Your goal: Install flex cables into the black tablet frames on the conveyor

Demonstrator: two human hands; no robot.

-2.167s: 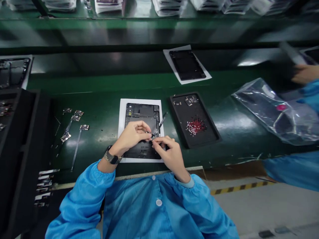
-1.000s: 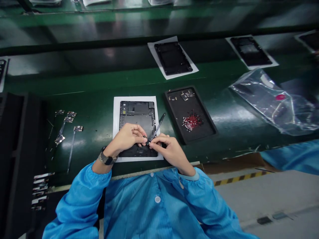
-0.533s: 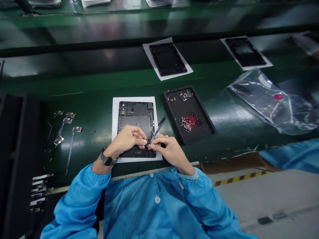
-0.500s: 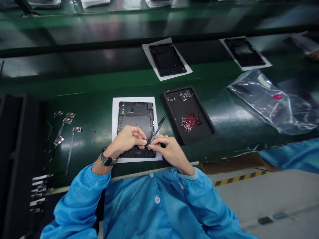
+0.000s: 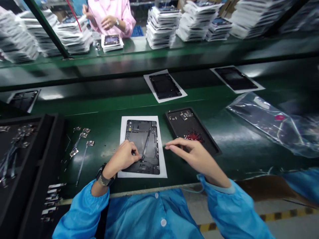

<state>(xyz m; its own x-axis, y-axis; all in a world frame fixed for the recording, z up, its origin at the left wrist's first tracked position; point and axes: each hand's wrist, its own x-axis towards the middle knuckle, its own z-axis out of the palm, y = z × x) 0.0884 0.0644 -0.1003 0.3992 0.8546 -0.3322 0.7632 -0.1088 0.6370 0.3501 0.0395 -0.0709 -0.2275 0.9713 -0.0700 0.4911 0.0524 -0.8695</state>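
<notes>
A black tablet housing (image 5: pixel 137 139) lies on a white sheet (image 5: pixel 163 172) on the green bench in front of me. Over its lower left part, my left hand (image 5: pixel 127 154) pinches the lower end of a dark ribbon cable (image 5: pixel 147 142) with a small circuit board. The cable runs slantwise up the inside of the housing. My right hand (image 5: pixel 193 152) hovers to the right of the sheet, thumb and forefinger drawn together; a tiny thing may be at their tips. Beyond it, a black foam tray (image 5: pixel 211 141) holds red-and-black wire pieces (image 5: pixel 194 136) and several small boards (image 5: pixel 186 115).
Several ribbon cables with boards (image 5: pixel 86 156) lie on the left, beside a black foam box (image 5: pixel 51 139). A clear plastic bag (image 5: pixel 264 122) is at right. Further back lie other housings (image 5: pixel 164 85); a co-worker in pink (image 5: pixel 109 11) stands among stacks (image 5: pixel 161 28).
My right hand has left the housing and moved right. The ribbon cable, earlier held up slantwise between both hands, now lies along the housing. The view has tipped upward, showing the co-worker.
</notes>
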